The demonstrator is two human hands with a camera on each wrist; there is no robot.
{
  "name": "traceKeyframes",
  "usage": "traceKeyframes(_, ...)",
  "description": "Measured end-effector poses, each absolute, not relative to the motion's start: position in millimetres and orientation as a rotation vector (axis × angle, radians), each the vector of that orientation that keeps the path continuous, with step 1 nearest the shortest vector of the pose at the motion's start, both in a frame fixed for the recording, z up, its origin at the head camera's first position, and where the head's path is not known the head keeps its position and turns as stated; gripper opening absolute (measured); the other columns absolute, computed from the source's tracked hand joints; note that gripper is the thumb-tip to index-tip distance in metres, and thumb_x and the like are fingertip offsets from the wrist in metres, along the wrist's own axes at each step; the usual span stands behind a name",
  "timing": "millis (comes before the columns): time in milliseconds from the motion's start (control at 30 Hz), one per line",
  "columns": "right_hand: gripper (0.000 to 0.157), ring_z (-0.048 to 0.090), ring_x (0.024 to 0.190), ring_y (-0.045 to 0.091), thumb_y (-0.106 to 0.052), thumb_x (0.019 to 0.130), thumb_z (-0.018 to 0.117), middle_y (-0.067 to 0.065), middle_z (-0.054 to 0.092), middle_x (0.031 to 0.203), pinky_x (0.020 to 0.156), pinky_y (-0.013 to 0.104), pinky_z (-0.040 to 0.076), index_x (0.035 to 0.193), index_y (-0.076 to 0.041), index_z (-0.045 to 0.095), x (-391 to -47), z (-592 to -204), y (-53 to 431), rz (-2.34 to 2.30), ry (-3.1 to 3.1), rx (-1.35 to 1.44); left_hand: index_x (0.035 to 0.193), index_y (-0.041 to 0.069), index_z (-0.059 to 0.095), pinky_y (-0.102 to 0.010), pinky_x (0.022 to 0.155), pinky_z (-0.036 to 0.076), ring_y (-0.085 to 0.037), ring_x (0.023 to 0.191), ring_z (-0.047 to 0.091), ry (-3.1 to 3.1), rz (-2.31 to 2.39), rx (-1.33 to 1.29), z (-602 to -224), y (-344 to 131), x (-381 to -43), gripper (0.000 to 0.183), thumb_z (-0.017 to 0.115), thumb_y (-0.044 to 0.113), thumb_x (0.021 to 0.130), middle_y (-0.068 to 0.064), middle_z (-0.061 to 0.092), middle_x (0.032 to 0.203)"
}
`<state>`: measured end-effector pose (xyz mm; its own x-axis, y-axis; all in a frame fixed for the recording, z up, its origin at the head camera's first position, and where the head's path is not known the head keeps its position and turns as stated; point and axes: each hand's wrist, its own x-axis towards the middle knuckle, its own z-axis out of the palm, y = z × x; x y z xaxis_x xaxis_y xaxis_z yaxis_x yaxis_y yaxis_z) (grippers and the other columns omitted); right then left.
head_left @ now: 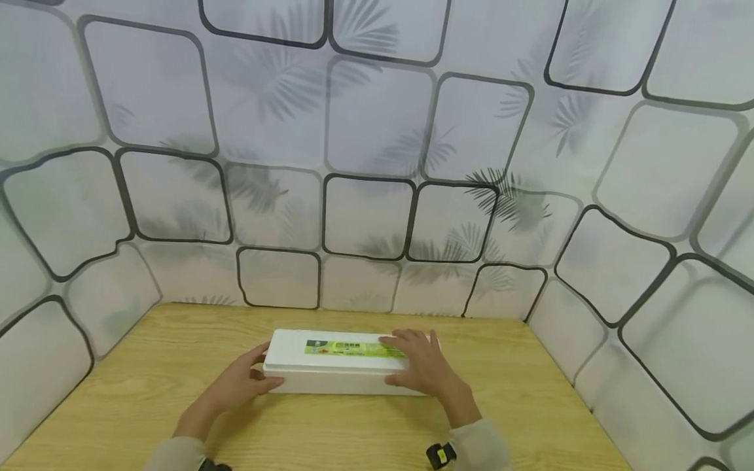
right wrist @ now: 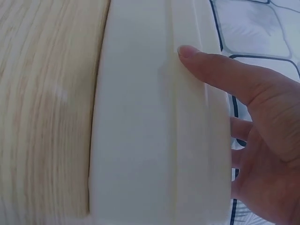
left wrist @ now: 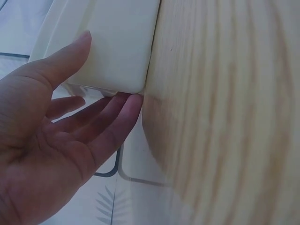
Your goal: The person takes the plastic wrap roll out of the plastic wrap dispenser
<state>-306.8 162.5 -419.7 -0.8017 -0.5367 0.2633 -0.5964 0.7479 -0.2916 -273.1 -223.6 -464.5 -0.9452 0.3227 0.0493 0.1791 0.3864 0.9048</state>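
Observation:
A long white plastic box with a lid lies lengthwise on the wooden table. Its white lid carries a green and yellow label, partly covered at the right. At the box's left end, my left hand holds the corner, thumb along the front face and fingers against the end. Over the right part, my right hand spans the box, its thumb at the front side and fingers reaching across the lid. In the right wrist view, that thumb presses near the lid's edge; the fingertips are hidden behind the box.
The light wooden table extends on all sides of the box. A pale curtain with dark rounded squares and leaf prints surrounds the table at the back and both sides. Dark bands sit at both wrists.

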Motion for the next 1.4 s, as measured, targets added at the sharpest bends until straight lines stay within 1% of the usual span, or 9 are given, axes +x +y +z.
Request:
traceKeyframes(233, 0.070, 0.051, 0.136, 0.045, -0.036, 0.080, 0.087, 0.018, 0.056, 0.150, 0.109, 0.087, 0.020, 0.143, -0.021, 0.062, -306.4, -422.8, 165.1, 0.497, -2.758, 0.946, 0.157, -0.014, 0.019, -0.030, 0.076, 0.061, -0.029, 0.099, 0.072, 2.540, 1.575, 0.502, -464.9, -223.3, -272.7, 0.090, 0.077, 0.017, 0.094, -0.041, 0.053, 0.136)
traceKeyframes(467, 0.067, 0.053, 0.134, 0.042, -0.037, 0.081, 0.085, 0.018, 0.059, 0.148, 0.109, 0.084, 0.024, 0.142, -0.022, 0.063, -307.6, -423.9, 166.1, 0.499, -2.716, 0.989, 0.158, -0.011, 0.021, -0.029, 0.076, 0.061, -0.030, 0.099, 0.072, 2.538, 1.584, 0.472, -465.3, -224.3, -273.4, 0.092, 0.079, 0.019, 0.093, -0.040, 0.054, 0.135)
traceKeyframes(667, 0.062, 0.054, 0.132, 0.039, -0.035, 0.081, 0.085, 0.017, 0.061, 0.146, 0.107, 0.080, 0.028, 0.139, -0.024, 0.066, -308.7, -425.6, 166.2, 0.499, -2.693, 0.996, 0.158, -0.012, 0.021, -0.030, 0.077, 0.061, -0.030, 0.099, 0.072, 2.552, 1.556, 0.475, -464.6, -224.9, -273.5, 0.094, 0.079, 0.022, 0.092, -0.041, 0.053, 0.136)
traceKeyframes(933, 0.057, 0.055, 0.131, 0.038, -0.035, 0.081, 0.084, 0.016, 0.061, 0.145, 0.107, 0.081, 0.026, 0.135, -0.025, 0.070, -309.2, -427.0, 167.3, 0.540, -2.680, 1.002, 0.158, -0.010, 0.022, -0.033, 0.078, 0.062, -0.031, 0.101, 0.072, 2.575, 1.530, 0.435, -463.7, -223.6, -273.3, 0.095, 0.080, 0.023, 0.092, -0.040, 0.054, 0.137)
traceKeyframes(1167, 0.055, 0.054, 0.132, 0.039, -0.034, 0.081, 0.084, 0.016, 0.061, 0.146, 0.107, 0.083, 0.025, 0.134, -0.026, 0.071, -308.2, -425.3, 167.1, 0.578, -2.694, 1.001, 0.158, -0.010, 0.022, -0.032, 0.077, 0.061, -0.031, 0.101, 0.072, 2.556, 1.537, 0.450, -464.5, -224.2, -273.8, 0.094, 0.079, 0.023, 0.092, -0.040, 0.053, 0.138)
traceKeyframes(1400, 0.054, 0.053, 0.133, 0.039, -0.034, 0.082, 0.085, 0.016, 0.060, 0.146, 0.107, 0.083, 0.025, 0.133, -0.026, 0.071, -306.4, -422.5, 167.5, 0.596, -2.703, 0.999, 0.158, -0.010, 0.021, -0.034, 0.079, 0.062, -0.032, 0.102, 0.072, 2.547, 1.539, 0.467, -462.8, -224.8, -272.7, 0.093, 0.079, 0.023, 0.093, -0.040, 0.052, 0.138)
